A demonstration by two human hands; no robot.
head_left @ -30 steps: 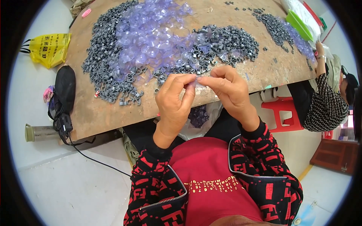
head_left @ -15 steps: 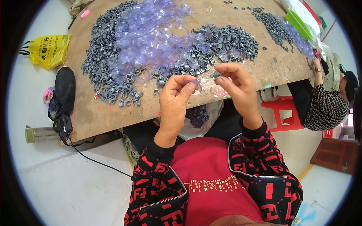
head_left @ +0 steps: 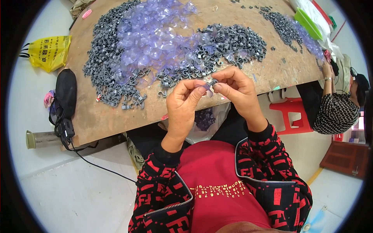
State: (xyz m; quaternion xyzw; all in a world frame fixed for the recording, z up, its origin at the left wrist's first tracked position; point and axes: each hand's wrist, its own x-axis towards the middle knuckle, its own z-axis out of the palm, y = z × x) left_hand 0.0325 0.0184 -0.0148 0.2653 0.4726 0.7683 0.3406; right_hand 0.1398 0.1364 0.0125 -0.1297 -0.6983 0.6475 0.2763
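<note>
Between thumb and fingers my left hand (head_left: 184, 101) pinches a clear purple suction cup (head_left: 208, 90). My right hand (head_left: 241, 93) grips a small grey plastic clip (head_left: 211, 82), and the two pieces meet in front of me above the table's near edge. Whether they are joined, I cannot tell, since fingertips cover part of both. Beyond my hands lies a large heap of clear purple suction cups (head_left: 149, 42). Grey clips (head_left: 103, 58) are heaped along its left side, and more grey clips (head_left: 243, 40) lie to its right.
The wooden table (head_left: 221, 14) carries a farther pile of grey clips (head_left: 281, 29) and a green basin (head_left: 308, 24). A co-worker (head_left: 338, 108) sits at the right, near a red stool (head_left: 290, 115). An open plastic bag (head_left: 219, 122) hangs below the table edge. At left is a yellow bag (head_left: 50, 53).
My right hand has moved left, bringing the grey clip up against the suction cup. My left hand has shifted slightly right and keeps its pinch.
</note>
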